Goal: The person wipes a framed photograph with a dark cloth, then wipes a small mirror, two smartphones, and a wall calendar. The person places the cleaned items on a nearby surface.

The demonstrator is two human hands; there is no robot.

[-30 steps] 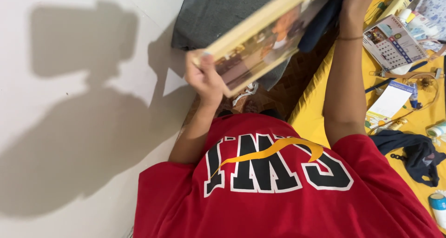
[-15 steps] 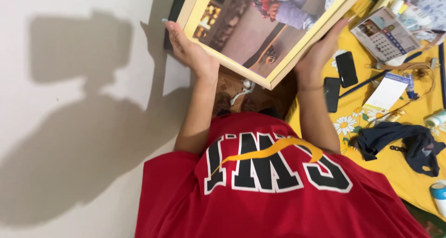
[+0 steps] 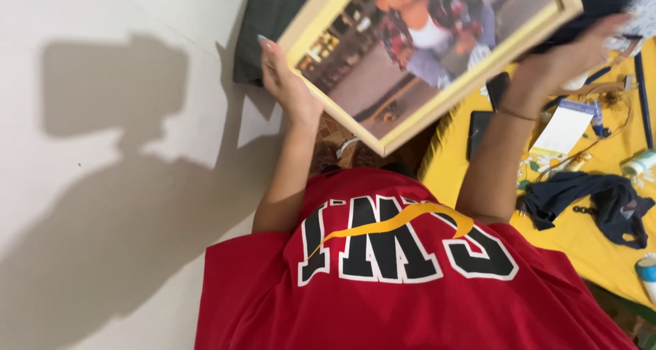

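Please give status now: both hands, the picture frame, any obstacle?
Left hand and right hand grip opposite edges of the framed picture. Frame tilted, held above yellow sheet. Nothing blocking.

head-worn view, looking steeply down, close over chest

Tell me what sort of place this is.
Probably a bedroom at home: a bed with a yellow flowered sheet strewn with dark clothing and small bottles, and a framed photo in both hands.

Large pale-yellow-framed picture (image 3: 437,42), photo side up, tilted, apparently lifted above the yellow bedsheet (image 3: 594,237), top edge out of view.
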